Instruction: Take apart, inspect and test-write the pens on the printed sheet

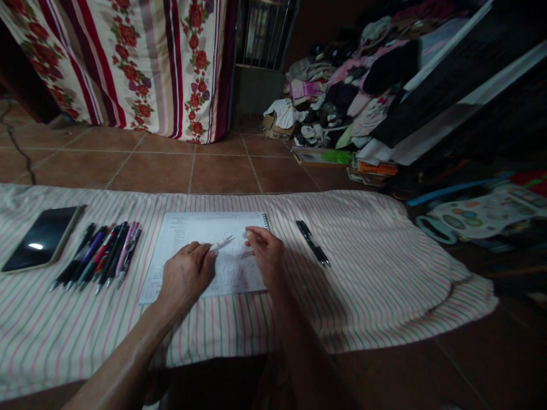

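My left hand [186,272] is closed on a white pen [221,245], whose thin tip points up and to the right over the notebook. To the right of that tip, my right hand [265,251] pinches something small and pale at its fingertips, too small to name. Both hands are above the spiral notebook [171,242], which lies open at a page with print and faint writing. Two dark pens [313,244] lie side by side to the right of the notebook. A row of several pens [100,256] in black, purple, red and pink lies to its left.
A smartphone [40,236] lies at the far left on the striped cloth [376,273] covering the low table. Beyond it are a tiled floor [166,171], a floral curtain [141,62] and a heap of clothes [342,91]. A plastic child's item [474,210] stands at the right.
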`<state>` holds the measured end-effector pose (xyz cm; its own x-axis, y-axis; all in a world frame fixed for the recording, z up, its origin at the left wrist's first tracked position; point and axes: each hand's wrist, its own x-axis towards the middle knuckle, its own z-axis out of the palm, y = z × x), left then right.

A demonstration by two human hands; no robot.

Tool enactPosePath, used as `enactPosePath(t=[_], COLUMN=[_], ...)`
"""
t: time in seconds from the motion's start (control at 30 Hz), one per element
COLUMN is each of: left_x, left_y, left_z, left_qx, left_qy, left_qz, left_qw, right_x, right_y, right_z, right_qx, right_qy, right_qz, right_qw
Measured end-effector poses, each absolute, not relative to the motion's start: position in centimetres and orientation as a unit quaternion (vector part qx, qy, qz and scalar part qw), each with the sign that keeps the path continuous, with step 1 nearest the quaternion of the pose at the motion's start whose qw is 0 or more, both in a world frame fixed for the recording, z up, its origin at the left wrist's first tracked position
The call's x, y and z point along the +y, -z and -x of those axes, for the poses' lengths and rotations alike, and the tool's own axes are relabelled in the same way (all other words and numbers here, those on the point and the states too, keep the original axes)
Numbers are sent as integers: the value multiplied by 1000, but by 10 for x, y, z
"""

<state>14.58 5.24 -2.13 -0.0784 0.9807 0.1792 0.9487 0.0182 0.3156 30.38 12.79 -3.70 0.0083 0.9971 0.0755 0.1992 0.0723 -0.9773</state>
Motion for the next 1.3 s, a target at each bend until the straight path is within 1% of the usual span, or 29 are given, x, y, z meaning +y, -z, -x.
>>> enactPosePath(t=[0.13,0.27,0.3,0.5,0.8,1.07,1.3], left_x=[52,52,52,52,52,52,52], left_y=[22,22,22,21,22,21,21], left_z=[-146,-146,-146,-146,-146,-148,-147], left_qx=[717,718,718,723,723,727,734], left_qy=[-171,-170,-171,-168,-164,-146,-165], left_qz=[-675,-674,-673,-668,-669,-670,-657], left_qw=[40,42,44,51,46,36,44], right_x=[129,128,128,132,129,126,129], right_y=[39,40,40,41,37,34,34], right_z=[-311,-315,-316,-322,-327,-325,-328], right_qx=[-588,-660,-670,-638,-679,-685,-653], right_qy=[-385,-281,-272,-309,-237,-208,-269], right_qz=[555,579,576,595,602,604,616], right_qw=[444,388,381,378,346,349,349])
